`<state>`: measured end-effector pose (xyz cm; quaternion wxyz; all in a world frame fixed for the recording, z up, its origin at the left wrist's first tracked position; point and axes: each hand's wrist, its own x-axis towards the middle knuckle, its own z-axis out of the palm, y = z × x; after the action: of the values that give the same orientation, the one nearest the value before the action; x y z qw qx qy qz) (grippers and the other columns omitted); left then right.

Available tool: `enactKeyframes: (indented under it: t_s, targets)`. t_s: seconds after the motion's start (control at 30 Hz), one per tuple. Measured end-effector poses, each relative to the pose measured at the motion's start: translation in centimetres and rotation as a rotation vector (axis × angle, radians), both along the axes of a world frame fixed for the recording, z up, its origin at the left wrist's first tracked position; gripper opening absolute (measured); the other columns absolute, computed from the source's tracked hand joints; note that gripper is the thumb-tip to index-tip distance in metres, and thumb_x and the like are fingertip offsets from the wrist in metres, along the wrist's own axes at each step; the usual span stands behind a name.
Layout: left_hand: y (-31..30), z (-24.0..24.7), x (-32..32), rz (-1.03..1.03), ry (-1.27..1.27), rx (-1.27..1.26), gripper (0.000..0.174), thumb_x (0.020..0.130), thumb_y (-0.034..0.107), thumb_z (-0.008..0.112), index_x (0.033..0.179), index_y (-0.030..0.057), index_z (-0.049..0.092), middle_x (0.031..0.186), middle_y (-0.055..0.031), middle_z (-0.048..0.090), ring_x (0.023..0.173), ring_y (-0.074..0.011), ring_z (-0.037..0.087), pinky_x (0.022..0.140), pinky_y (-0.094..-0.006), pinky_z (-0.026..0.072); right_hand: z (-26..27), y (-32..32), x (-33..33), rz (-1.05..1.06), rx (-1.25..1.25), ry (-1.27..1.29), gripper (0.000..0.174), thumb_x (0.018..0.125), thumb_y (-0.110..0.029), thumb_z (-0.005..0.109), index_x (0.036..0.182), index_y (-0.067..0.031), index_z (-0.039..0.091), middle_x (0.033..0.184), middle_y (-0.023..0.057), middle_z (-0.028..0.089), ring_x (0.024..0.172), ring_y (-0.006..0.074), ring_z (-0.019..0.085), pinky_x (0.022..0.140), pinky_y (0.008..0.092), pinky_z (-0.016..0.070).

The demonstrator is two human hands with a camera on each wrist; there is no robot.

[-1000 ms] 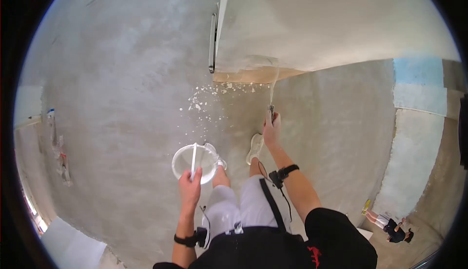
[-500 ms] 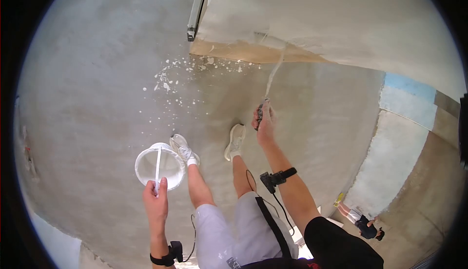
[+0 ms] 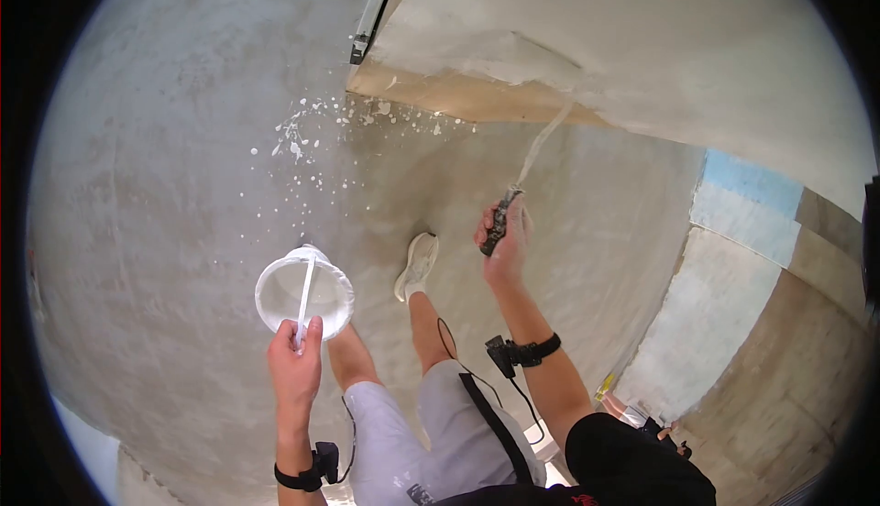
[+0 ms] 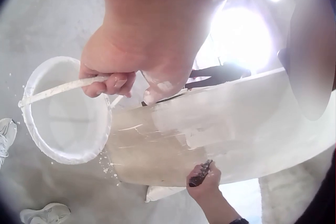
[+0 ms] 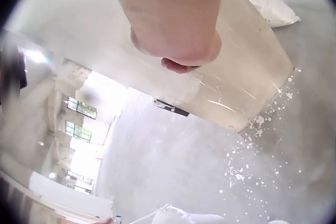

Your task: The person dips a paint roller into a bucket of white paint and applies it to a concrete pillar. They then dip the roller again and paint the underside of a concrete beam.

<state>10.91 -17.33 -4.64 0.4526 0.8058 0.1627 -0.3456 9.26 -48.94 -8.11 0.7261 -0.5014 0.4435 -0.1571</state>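
In the head view my left hand grips the strap handle of a white bucket, which hangs low over the floor, its inside coated white. The left wrist view shows fingers curled round that handle, bucket rim tilted beside the hand. My right hand holds a plaster-smeared trowel by its dark handle, its far end at the wall. Fresh white coating covers most of that wall, with a bare brown patch along its foot by the corner. In the right wrist view my right hand hides the trowel.
White splashes dot the grey floor below the corner. A metal strip runs by the wall end. My shoe stands between the hands. Another person is at the lower right; a white sack lies by the wall.
My right hand has drawn the trowel rightward along the wall, away from the corner. The head view has shifted, and the bucket now covers most of my left shoe.
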Motion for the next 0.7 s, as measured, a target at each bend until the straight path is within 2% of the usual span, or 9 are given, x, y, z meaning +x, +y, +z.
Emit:
enactKeyframes:
  t_s: [0.17,0.27,0.37,0.47,0.7]
  targets:
    - [0.3,-0.1,-0.6,0.01,0.006,-0.01,0.04,0.089,0.025,0.065,0.066,0.0025,0.041,0.057,0.002,0.036,0.057,-0.0076,0.029,0.049,-0.0272,0.0256,2.4,-0.6,0.3,0.051,0.028,-0.021,0.039,0.099,-0.043,0.041,0.084,-0.0076,0.047,0.059,0.0009,0.043,0.042,0.0093,0.038,0.039,0.0239,0.0303]
    - [0.0,0.1,-0.9,0.028,0.009,-0.016,0.041,0.089,0.026,0.065,0.066,0.0023,0.041,0.057,0.0013,0.036,0.057,-0.008,0.03,0.049,-0.0274,0.0258,0.1,-1.2,0.2,0.126,0.14,-0.056,0.043,0.099,-0.047,0.039,0.082,-0.0077,0.047,0.058,-0.0001,0.041,0.042,0.0089,0.037,0.04,0.0239,0.03]
    - [0.2,0.0,-1.1,0.022,-0.004,0.019,0.042,0.089,0.028,0.065,0.066,0.0021,0.04,0.057,0.001,0.036,0.057,-0.0083,0.03,0.049,-0.028,0.0261,-2.7,-0.7,0.4,0.113,0.251,0.057,0.046,0.098,-0.049,0.039,0.075,-0.0096,0.045,0.055,-0.0023,0.036,0.041,0.008,0.033,0.039,0.0236,0.0277]
    - [0.7,0.1,-1.7,0.04,-0.019,0.028,0.043,0.089,0.028,0.065,0.067,0.0018,0.04,0.057,0.0005,0.035,0.057,-0.0088,0.03,0.049,-0.0284,0.0261,-4.6,-0.4,0.4,0.141,0.236,0.155,0.047,0.097,-0.051,0.04,0.075,-0.0104,0.045,0.055,-0.0029,0.036,0.04,0.0076,0.032,0.039,0.0235,0.0262]
    - [1.5,-1.0,-1.6,0.031,-0.017,0.09,0.043,0.088,0.029,0.065,0.067,0.0008,0.041,0.056,-0.0019,0.036,0.056,-0.0108,0.03,0.049,-0.0296,0.0277,-3.2,-0.9,-0.1,0.046,0.229,0.128,0.048,0.095,-0.057,0.041,0.078,-0.0117,0.046,0.056,-0.0045,0.036,0.04,0.0065,0.03,0.038,0.0224,0.0238]
